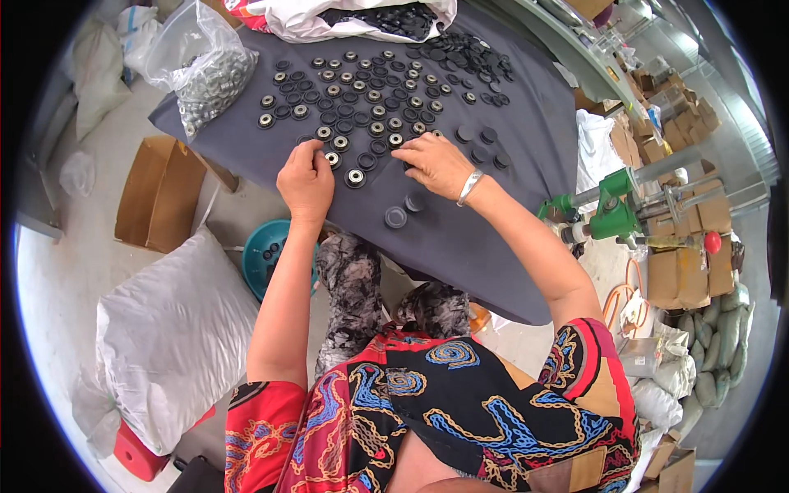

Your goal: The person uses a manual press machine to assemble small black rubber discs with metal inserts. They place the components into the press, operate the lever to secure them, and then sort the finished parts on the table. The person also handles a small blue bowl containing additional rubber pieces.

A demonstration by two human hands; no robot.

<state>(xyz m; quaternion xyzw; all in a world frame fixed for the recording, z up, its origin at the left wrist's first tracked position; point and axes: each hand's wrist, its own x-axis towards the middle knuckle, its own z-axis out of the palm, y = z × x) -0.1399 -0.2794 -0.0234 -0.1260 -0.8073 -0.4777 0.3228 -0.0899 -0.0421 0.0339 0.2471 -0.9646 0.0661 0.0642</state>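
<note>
Black plastic rings [366, 161] and round metal bearings set in black rings [355, 178] lie spread across a dark cloth-covered table [485, 246]. My left hand [306, 182] is at the near left of this spread, its fingers closed, beside a few bearing-filled rings; whatever is between the fingertips is hidden. To its right, my right hand [440, 167] wears a silver bracelet [470, 187]. Its fingers are bent, with thumb and forefinger apart, close to a bearing [396, 140]. Two round black caps [396, 217] rest on the cloth nearer to me.
A clear bag of metal parts [212, 82] stands at the table's left corner. Black discs [468, 56] are heaped at the back below a white sack [288, 18]. A green hand press [612, 201] stands right; a teal basin [261, 255] and white sack [177, 329] are left.
</note>
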